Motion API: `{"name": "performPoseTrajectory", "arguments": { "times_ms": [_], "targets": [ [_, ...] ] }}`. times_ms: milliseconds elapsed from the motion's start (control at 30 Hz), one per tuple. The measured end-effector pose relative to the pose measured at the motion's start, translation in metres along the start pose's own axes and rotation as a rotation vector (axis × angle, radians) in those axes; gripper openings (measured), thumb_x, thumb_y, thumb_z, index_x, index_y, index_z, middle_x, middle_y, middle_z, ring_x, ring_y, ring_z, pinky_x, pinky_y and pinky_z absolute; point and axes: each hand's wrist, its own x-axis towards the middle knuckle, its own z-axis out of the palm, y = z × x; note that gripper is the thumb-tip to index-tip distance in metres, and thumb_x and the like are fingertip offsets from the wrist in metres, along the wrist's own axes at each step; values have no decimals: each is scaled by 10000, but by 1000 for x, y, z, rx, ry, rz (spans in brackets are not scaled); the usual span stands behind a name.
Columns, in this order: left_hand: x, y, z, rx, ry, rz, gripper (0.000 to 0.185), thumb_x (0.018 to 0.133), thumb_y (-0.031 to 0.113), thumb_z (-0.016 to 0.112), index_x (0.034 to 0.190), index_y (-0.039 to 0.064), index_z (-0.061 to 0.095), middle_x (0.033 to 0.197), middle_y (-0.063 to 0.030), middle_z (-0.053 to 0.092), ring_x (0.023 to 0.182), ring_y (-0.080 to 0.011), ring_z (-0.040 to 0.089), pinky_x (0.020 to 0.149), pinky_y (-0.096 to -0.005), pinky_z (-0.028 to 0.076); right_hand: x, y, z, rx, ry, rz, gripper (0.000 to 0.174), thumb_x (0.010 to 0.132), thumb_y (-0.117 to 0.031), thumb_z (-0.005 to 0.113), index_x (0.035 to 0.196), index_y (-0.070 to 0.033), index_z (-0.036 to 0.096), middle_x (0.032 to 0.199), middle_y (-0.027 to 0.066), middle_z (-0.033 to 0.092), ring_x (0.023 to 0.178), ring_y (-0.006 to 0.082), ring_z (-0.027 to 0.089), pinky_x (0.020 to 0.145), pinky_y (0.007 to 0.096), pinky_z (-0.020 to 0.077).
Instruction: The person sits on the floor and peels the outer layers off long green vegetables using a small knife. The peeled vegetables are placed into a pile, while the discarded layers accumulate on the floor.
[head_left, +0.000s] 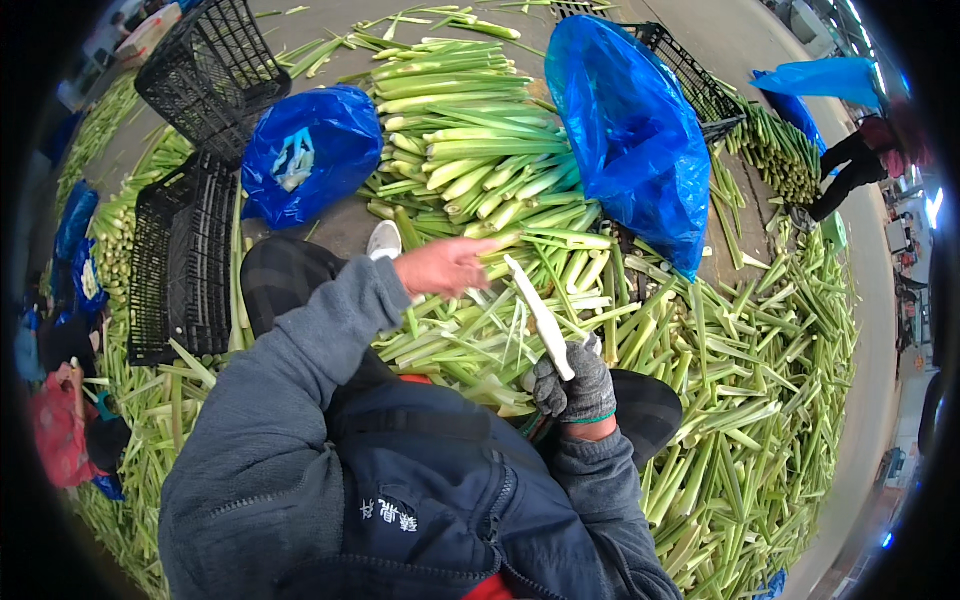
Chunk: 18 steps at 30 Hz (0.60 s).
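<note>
My left hand (444, 268) is bare and blurred. Its fingers point right above loose green husks, and I see nothing held in it. In a grey knitted glove, my right hand (574, 382) has its fingers curled at the lower end of a peeled white shoot (537, 311), probably water bamboo. The shoot slants up and left, its tip near my left fingertips. A small pale piece (593, 343) shows at the top of the glove; what it is I cannot tell. Beyond both hands lies a heap of unpeeled green stalks (480, 142).
An open blue plastic bag (315, 150) at left holds white shoots. Another blue bag (637, 142) stands at right by a black crate (686, 75). More black plastic crates (180, 262) stand at left. Husks (735, 420) cover the ground at right. Another person (855, 161) stands at far right.
</note>
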Motion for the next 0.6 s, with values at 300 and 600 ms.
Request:
{"name": "performPoseTrajectory", "arguments": {
  "times_ms": [300,600],
  "targets": [
    [3,1,-71,67,650,9,149,827,191,688,911,70,669,734,-63,647,567,-138,605,470,-270,476,32,4,15,-381,55,49,442,896,-398,571,982,35,600,727,138,667,403,151,541,350,240,397],
    [-30,-5,-283,1008,1104,-281,641,767,323,707,1272,-10,493,1173,-239,585,1098,-349,566,927,-395,446,47,-1,4,-290,231,119,371,909,-330,551,988,30,590,704,123,653,402,160,530,373,258,423]
  ]
}}
